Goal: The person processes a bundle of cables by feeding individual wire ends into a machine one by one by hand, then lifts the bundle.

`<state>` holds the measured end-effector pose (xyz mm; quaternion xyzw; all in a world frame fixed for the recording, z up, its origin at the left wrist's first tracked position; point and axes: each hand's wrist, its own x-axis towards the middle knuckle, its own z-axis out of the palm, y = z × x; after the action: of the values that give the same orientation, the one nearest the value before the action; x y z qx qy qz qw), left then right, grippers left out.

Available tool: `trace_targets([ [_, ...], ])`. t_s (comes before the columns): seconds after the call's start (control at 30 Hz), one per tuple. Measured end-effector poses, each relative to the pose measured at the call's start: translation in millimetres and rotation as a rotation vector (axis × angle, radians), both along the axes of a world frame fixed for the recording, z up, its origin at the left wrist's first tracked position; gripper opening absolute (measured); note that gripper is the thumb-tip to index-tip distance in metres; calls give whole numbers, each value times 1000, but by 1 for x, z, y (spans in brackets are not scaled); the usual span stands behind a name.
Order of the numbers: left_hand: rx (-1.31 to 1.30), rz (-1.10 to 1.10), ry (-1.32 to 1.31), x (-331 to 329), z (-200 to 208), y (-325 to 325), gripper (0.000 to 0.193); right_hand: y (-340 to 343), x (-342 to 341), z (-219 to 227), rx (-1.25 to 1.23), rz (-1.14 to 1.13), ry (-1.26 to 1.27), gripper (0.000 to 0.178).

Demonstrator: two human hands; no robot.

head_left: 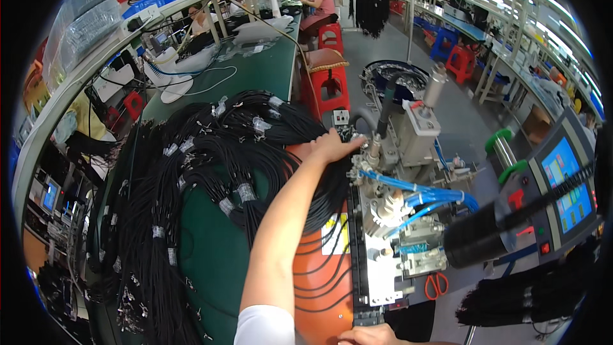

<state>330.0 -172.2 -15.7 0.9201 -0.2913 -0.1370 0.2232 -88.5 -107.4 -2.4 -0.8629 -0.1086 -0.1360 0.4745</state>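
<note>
Head view: your left hand (333, 147) rests flat, fingers together, on the black cable bundles (211, 172) heaped across the green bench (204, 255), beside the grey machine (396, 217). Your right hand (373, 335) sits at the lower edge; its grip cannot be told.

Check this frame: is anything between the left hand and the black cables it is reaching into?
Nothing visible is. The left hand already rests on the black cables at the edge of the green bench, beside the grey machine. The right hand sits apart at the lower edge, near the machine's base.
</note>
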Motion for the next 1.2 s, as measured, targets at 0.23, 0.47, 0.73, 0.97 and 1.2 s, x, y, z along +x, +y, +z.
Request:
trace_targets([
  [0.23, -341, -230, 42, 20, -19, -8, 89, -3, 2, -8, -27, 16, -44, 16],
  [0.47, -491, 65, -249, 13, 4, 7, 61, -9, 11, 1, 24, 49, -62, 15],
  [0.73, -1532, 214, 636, -22, 90, 126, 24, -7, 4, -1, -2, 19, -42, 15],
  [0.97, -1603, 176, 524, -60, 105, 160, 25, -4, 4, 4, -21, 19, -34, 13],
  [1.2, -1628, 69, 552, -72, 110, 169, 28, -2, 6, 10, -24, 0, -26, 12],
])
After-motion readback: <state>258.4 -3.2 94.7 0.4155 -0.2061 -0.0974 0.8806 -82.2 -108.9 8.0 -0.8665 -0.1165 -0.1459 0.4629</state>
